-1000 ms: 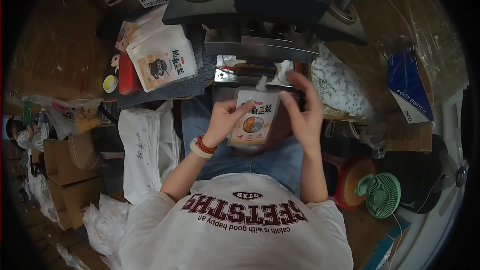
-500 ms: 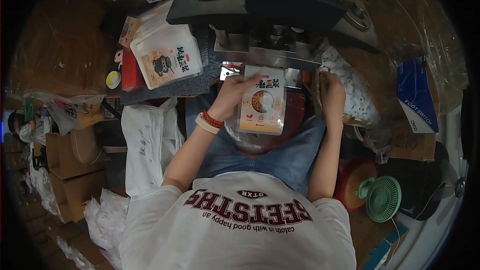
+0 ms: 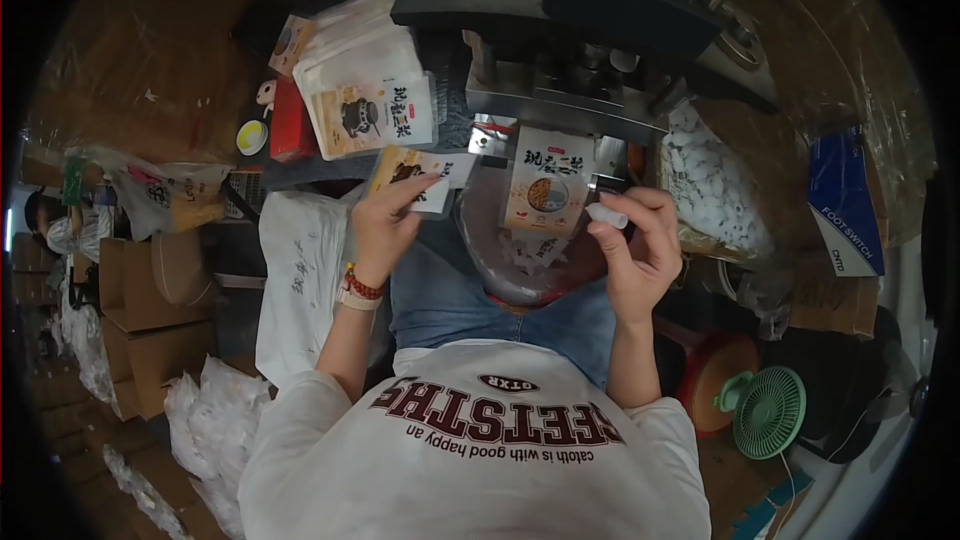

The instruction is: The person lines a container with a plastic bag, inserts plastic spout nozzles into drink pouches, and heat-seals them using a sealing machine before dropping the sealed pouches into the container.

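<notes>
My left hand (image 3: pixel 388 230) pinches a printed pouch (image 3: pixel 425 178), tilted, just in front of the stack of pouches (image 3: pixel 360 105). Between the thumb and fingers of my right hand (image 3: pixel 643 245) is a small white spout (image 3: pixel 607 215). Another printed pouch (image 3: pixel 548 185) hangs upright at the front of the metal press (image 3: pixel 570 100), between my hands, and neither hand's fingers close on it. Below it, a round red-rimmed container (image 3: pixel 510 275) sits over my lap, with small clear pieces in it.
A bag of white spouts (image 3: pixel 708 180) stands right of the press. A red box (image 3: pixel 291 120) and a yellow-and-white round item (image 3: pixel 252 137) lie left of the stack. At the right are a blue box (image 3: pixel 845 202) and a green fan (image 3: pixel 769 412). White plastic sheeting (image 3: pixel 300 285) hangs at the left.
My left hand has let go of the pouch at the press, moved left and taken hold of another. My right hand has come away from the spout bag with a white spout.
</notes>
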`<state>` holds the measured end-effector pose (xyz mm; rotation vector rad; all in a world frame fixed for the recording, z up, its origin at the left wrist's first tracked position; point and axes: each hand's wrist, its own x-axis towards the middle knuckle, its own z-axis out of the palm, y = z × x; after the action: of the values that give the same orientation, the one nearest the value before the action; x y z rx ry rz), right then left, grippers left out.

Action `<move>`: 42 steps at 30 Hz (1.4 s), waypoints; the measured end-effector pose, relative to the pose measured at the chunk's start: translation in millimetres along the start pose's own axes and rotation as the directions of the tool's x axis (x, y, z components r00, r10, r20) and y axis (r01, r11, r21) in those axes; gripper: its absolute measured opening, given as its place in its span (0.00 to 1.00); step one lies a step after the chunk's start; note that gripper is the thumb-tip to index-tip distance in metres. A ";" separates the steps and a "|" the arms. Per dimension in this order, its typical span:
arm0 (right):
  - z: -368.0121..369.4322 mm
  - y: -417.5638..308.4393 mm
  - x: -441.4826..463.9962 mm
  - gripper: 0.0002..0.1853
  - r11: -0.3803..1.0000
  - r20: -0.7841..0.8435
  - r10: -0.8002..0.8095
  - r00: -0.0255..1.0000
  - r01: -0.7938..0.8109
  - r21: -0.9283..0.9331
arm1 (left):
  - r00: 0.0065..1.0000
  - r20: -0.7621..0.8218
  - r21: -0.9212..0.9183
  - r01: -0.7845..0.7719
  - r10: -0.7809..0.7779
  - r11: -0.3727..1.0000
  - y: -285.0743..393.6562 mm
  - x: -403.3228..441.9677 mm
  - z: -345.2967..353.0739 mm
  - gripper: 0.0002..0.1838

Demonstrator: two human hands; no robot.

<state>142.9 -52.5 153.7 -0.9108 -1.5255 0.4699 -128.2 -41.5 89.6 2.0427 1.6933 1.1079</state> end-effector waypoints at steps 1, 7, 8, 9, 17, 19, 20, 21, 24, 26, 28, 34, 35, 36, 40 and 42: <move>8.8 -9.3 1.3 0.12 0.996 0.021 0.078 0.997 -0.079 0.050 | 0.998 -0.031 -0.081 -0.064 0.061 0.995 7.8 -0.6 0.8 0.24; 23.0 -5.0 2.6 0.17 0.988 0.277 -0.143 0.950 0.152 -0.013 | 0.933 0.051 -0.165 -0.343 0.355 0.925 61.9 2.0 -9.8 0.24; 17.2 -7.0 3.6 0.17 0.988 0.275 -0.146 0.950 0.156 -0.018 | 0.931 0.048 -0.168 -0.348 0.361 0.922 66.6 1.0 -11.3 0.24; 12.0 -7.2 5.2 0.17 0.992 0.301 -0.128 0.945 0.123 0.037 | 0.929 0.090 -0.304 -0.318 0.359 0.898 70.9 1.2 -11.4 0.22; -15.6 20.1 12.6 0.16 0.944 -0.117 0.290 0.950 -0.304 -0.129 | 0.777 0.608 -0.659 0.609 -0.164 0.441 57.9 14.0 79.6 0.15; -50.3 32.8 25.2 0.16 0.886 -0.167 0.257 0.952 -0.301 -0.353 | 0.719 0.664 -0.661 0.693 -0.205 0.287 60.5 31.0 84.0 0.15; -59.7 42.0 34.5 0.16 0.832 -0.150 0.223 0.963 -0.269 -0.485 | 0.701 0.679 -0.668 0.713 -0.216 0.214 63.5 42.0 82.8 0.15; -61.1 48.3 40.8 0.13 0.725 -0.138 0.151 0.979 -0.204 -0.658 | 0.681 0.696 -0.669 0.730 -0.227 0.140 64.2 51.0 83.0 0.15; -71.4 130.7 24.8 0.10 0.579 0.065 0.187 0.980 -0.056 -0.813 | 0.665 0.715 -0.675 0.737 -0.214 0.031 58.3 59.9 91.6 0.15; -68.6 124.0 29.5 0.10 0.598 0.048 0.264 0.963 -0.125 -0.792 | 0.680 0.693 -0.688 0.723 -0.240 0.063 56.4 63.4 94.8 0.16; -63.1 120.0 24.9 0.09 0.617 0.052 0.362 0.931 -0.198 -0.761 | 0.678 0.695 -0.666 0.733 -0.242 0.140 52.2 62.0 91.1 0.17; -57.0 90.5 24.0 0.13 0.897 -0.362 0.383 0.850 -0.436 -0.075 | 0.992 -0.109 0.455 -0.003 0.059 0.891 7.1 60.9 30.1 0.39; -57.5 80.1 20.5 0.17 0.914 -0.308 0.393 0.866 -0.403 0.033 | 0.997 -0.063 0.691 0.005 0.054 0.723 -1.3 52.9 17.5 0.42; -55.9 71.5 15.0 0.17 0.912 -0.305 0.399 0.865 -0.408 0.037 | 0.998 0.055 0.625 -0.021 -0.018 0.780 -25.4 39.4 16.0 0.38; -30.7 36.5 5.2 0.16 0.846 -0.116 0.428 0.896 -0.353 0.399 | 0.986 0.085 0.295 -0.165 0.146 0.941 -45.3 3.2 -0.1 0.25; -11.4 15.3 1.1 0.14 0.837 -0.064 0.282 0.957 -0.213 0.504 | 0.998 0.056 0.031 0.040 -0.042 0.999 -21.3 -0.2 -5.0 0.21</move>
<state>158.1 -44.7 145.1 -0.7164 -1.0848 0.9226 -146.9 -36.9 79.5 2.0278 1.7261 1.0082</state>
